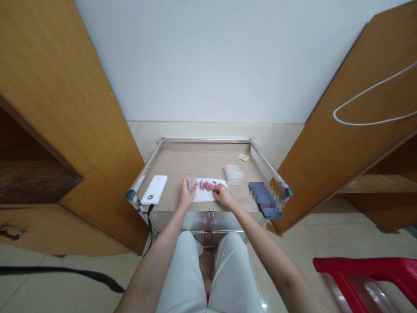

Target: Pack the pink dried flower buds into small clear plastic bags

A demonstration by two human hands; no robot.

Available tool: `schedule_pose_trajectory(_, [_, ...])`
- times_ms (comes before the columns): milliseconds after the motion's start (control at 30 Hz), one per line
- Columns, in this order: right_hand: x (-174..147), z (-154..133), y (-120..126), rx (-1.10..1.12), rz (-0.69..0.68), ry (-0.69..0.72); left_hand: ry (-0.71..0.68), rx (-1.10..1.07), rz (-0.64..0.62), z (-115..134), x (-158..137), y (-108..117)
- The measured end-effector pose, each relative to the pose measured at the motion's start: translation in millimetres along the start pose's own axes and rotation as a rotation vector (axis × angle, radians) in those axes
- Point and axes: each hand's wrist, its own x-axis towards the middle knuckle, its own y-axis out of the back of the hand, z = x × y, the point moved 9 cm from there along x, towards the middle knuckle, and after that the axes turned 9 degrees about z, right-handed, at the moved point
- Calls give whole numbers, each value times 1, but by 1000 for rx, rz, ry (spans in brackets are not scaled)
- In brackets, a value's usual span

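The left hand (186,195) grips a small clear plastic cup or bag (192,180); the right hand (223,195), the nearer, has fingers bunched, any hold unclear, at the pink-and-brown bead-like pile (206,186), which stretches sideways between both on a white rectangular sheet (202,198).

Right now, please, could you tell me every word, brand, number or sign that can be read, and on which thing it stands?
No text can be read with certainty.
Small tan card, at the back right: dark marks, too small to read.
White device, at left: dark round spot, too small to tell if it shows figures.
Dark blue item, at right: pixelated, nothing readable.
White sheet under the pink pieces: no lettering visible.
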Motion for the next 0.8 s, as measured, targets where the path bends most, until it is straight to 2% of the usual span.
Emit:
schedule_pose_trajectory(333, [1,-4,1,25,12,36,-37,39,-44,8,-4,-2])
schedule_pose_trajectory(533, [13,-3,20,209,126,-125,-42,57,-77,12,-7,-5])
schedule_pose_trajectory(633, [30,-14,28,319,182,-193,-31,66,-83,12,-8,-5])
schedule_pose_trajectory(800, [58,-44,16,336,74,-195,-38,67,-93,7,-7,-8])
